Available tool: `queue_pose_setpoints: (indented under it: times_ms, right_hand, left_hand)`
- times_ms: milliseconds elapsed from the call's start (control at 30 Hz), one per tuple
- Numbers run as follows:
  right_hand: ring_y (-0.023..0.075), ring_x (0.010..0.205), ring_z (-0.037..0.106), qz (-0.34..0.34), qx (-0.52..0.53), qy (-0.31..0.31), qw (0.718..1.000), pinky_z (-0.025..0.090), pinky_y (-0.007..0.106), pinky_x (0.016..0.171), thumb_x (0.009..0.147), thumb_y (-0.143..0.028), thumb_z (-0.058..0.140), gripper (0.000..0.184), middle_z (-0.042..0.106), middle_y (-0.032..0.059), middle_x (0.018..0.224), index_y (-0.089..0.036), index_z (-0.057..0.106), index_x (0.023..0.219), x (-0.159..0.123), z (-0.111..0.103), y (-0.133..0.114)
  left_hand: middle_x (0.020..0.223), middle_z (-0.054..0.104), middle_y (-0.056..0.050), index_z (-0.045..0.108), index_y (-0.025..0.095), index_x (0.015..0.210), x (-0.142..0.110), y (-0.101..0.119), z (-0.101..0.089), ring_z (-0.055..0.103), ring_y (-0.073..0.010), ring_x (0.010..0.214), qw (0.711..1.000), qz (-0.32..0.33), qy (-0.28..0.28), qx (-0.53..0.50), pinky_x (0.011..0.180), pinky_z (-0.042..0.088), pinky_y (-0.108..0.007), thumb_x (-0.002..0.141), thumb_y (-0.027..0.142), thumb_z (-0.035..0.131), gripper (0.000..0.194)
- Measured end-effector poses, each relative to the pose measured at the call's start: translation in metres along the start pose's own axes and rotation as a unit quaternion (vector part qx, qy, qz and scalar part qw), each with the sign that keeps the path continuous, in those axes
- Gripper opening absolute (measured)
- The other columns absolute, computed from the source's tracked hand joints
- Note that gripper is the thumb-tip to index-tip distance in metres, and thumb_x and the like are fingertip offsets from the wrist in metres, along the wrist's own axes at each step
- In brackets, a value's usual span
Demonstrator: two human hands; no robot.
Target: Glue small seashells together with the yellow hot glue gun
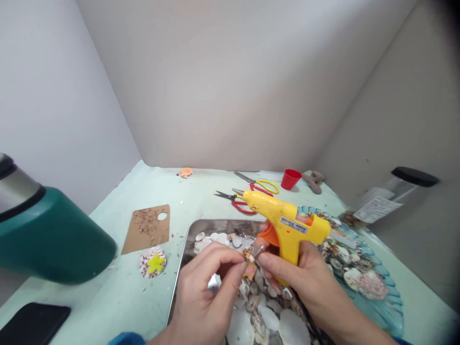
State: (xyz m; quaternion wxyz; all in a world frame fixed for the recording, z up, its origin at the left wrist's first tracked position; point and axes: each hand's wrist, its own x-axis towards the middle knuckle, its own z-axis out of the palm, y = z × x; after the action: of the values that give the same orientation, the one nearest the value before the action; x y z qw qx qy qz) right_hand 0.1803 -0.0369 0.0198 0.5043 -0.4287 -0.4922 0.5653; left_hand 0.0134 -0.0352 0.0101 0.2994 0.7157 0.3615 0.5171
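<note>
- Glue gun [296,225] up over the shell tray, yellow body slanting, nozzle aimed up and to the left, and the right hand [305,278] has it wrapped firmly by the handle!
- Orange trigger [269,235] in front of that handle, glue stick [343,237] poking from the back, black cord [305,314] running down past the wrist.
- Right thumb and a fingertip also meet at a small silvery bit, too blurred to name.
- Left hand [204,282] comes in close, thumb and forefinger pinched together on a small brown piece [250,270], right beside the right thumb and below the nozzle.
- Beneath both hands, the metal tray [182,258] brims with shells [240,328], white and speckled.
- Over on the right, a blue glass plate [393,306] carries more shells, with a clear jar [384,199] tilted behind it, black lid uppermost.
- Behind the tray lie scissors [246,207] with red and yellow handles, near a red cup [291,179].
- Left side now: brown card [145,230] strewn with crumbs, round disc [153,262] bearing a yellow flower just below, green bottle [57,235] leaning, dark phone [34,323] at the corner.
</note>
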Motion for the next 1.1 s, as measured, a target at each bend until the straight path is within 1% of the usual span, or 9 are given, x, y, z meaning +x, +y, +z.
queue_pose_setpoints:
  times_ms: [300,467,567,633,700,767,833,933,1100]
  right_hand:
    - [0.0058,0.049,0.045,-0.022,-0.018,0.004,1.000,0.040,0.017,0.044,0.081,-0.028,0.065,0.019,0.056,-0.0042,0.073,-0.021,0.054,0.095,0.000,0.000,-0.007]
    - [0.0064,0.049,0.044,-0.023,-0.015,-0.007,1.000,0.038,0.019,0.045,0.083,-0.032,0.062,0.019,0.055,-0.0039,0.070,-0.021,0.055,0.096,-0.001,-0.002,-0.004]
    - [0.0067,0.049,0.044,-0.025,-0.002,-0.002,1.000,0.038,0.020,0.045,0.085,-0.032,0.061,0.018,0.058,-0.0019,0.076,-0.021,0.055,0.097,-0.002,-0.003,-0.001]
    - [0.0063,0.049,0.044,-0.023,0.001,0.000,1.000,0.038,0.020,0.045,0.084,-0.031,0.062,0.018,0.059,-0.0014,0.080,-0.021,0.056,0.097,-0.002,-0.003,0.000]
    - [0.0059,0.049,0.044,-0.025,-0.002,0.005,1.000,0.039,0.019,0.046,0.083,-0.030,0.064,0.017,0.060,-0.0024,0.078,-0.022,0.057,0.096,0.000,-0.003,0.001]
    - [0.0061,0.050,0.046,-0.030,-0.010,0.017,0.999,0.040,0.018,0.047,0.082,-0.029,0.065,0.015,0.059,-0.0039,0.074,-0.022,0.058,0.092,0.001,-0.004,0.001]
    - [0.0062,0.052,0.047,-0.035,-0.020,0.027,0.999,0.042,0.017,0.048,0.080,-0.028,0.067,0.012,0.060,-0.0045,0.073,-0.023,0.060,0.089,0.002,-0.004,0.001]
    - [0.0058,0.053,0.049,-0.043,-0.035,0.037,0.998,0.043,0.015,0.048,0.079,-0.026,0.067,0.010,0.062,-0.0047,0.077,-0.024,0.062,0.087,0.003,-0.005,0.001]
    - [0.0073,0.057,0.055,-0.061,-0.051,0.039,0.996,0.047,0.016,0.051,0.081,-0.024,0.065,0.003,0.063,-0.0051,0.075,-0.024,0.064,0.084,0.002,-0.004,0.000]
  left_hand:
    - [0.073,0.059,0.002,0.058,0.018,0.078,-0.001,0.000,0.000,0.054,-0.0083,0.065,1.000,0.014,-0.008,0.020,0.059,0.043,-0.018,0.082,0.004,0.055,0.015]
    - [0.074,0.059,0.001,0.058,0.018,0.080,-0.001,0.000,-0.001,0.055,-0.0086,0.066,0.999,0.022,-0.014,0.025,0.060,0.043,-0.018,0.082,0.004,0.054,0.015]
    - [0.073,0.059,0.001,0.058,0.018,0.079,-0.002,0.000,-0.002,0.055,-0.0094,0.066,0.999,0.024,-0.021,0.027,0.061,0.043,-0.019,0.082,0.005,0.054,0.015]
    - [0.072,0.059,0.001,0.058,0.019,0.077,-0.002,0.000,0.000,0.055,-0.0097,0.064,1.000,-0.011,-0.025,0.015,0.059,0.043,-0.019,0.083,0.009,0.054,0.012]
    - [0.068,0.059,0.001,0.059,0.019,0.077,-0.002,-0.001,0.002,0.054,-0.0093,0.058,0.994,-0.098,-0.028,-0.030,0.053,0.043,-0.018,0.084,0.016,0.056,0.008]
    - [0.066,0.060,0.002,0.059,0.019,0.080,-0.001,-0.002,0.005,0.053,-0.0081,0.051,0.971,-0.204,-0.032,-0.119,0.047,0.042,-0.017,0.082,0.022,0.060,0.004]
    - [0.069,0.061,0.002,0.057,0.019,0.084,0.000,-0.004,0.007,0.052,-0.0067,0.047,0.935,-0.277,-0.036,-0.218,0.044,0.042,-0.017,0.078,0.026,0.064,0.012]
    - [0.076,0.063,0.001,0.054,0.018,0.085,0.003,-0.005,0.008,0.053,-0.0057,0.045,0.897,-0.314,-0.042,-0.308,0.045,0.043,-0.017,0.075,0.027,0.069,0.021]
    - [0.066,0.062,0.002,0.053,0.017,0.088,0.008,-0.003,0.003,0.053,-0.0050,0.043,0.867,-0.343,-0.034,-0.359,0.048,0.040,-0.017,0.078,0.030,0.067,0.021]
